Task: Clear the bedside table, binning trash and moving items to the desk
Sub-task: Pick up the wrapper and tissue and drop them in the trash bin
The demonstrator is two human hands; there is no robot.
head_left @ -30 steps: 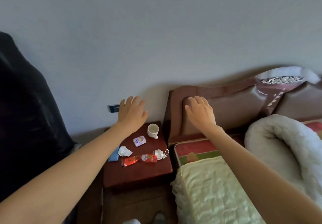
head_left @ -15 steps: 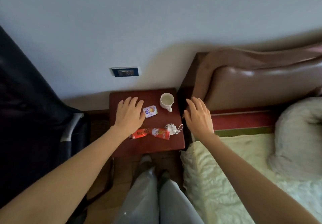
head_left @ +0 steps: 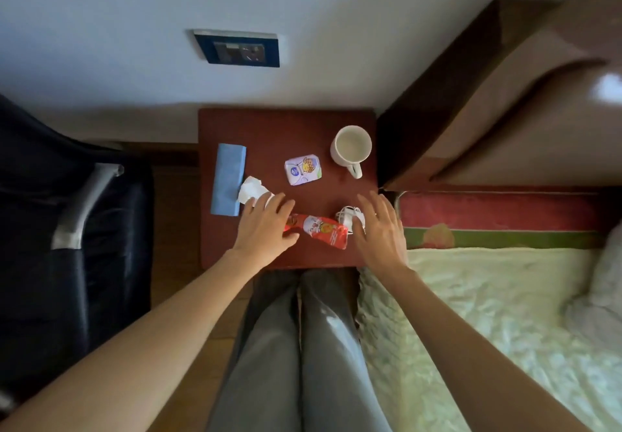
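- Bedside table (head_left: 235, 122), dark red wood, stands btw. a black chair (head_left: 67, 229) and the bed (head_left: 488, 314).
- Left hand (head_left: 266, 226) is over the front-left part of the table, fingers straight and spread; its fingertips lie on a crumpled white tissue (head_left: 250, 189), palm covers the left end of a red snack wrapper (head_left: 323, 229).
- Right hand (head_left: 380, 229) is flat and wide open at the front-right edge, holds nothing; thumb side is just beside the wrapper's right end and over a white cable bundle (head_left: 348, 216).
- Blue packet (head_left: 229, 179) lies at the left edge, touching the tissue.
- Small white pack w/ cartoon (head_left: 303, 171) in the middle, white mug (head_left: 351, 147) at back right, both apart from the hands.
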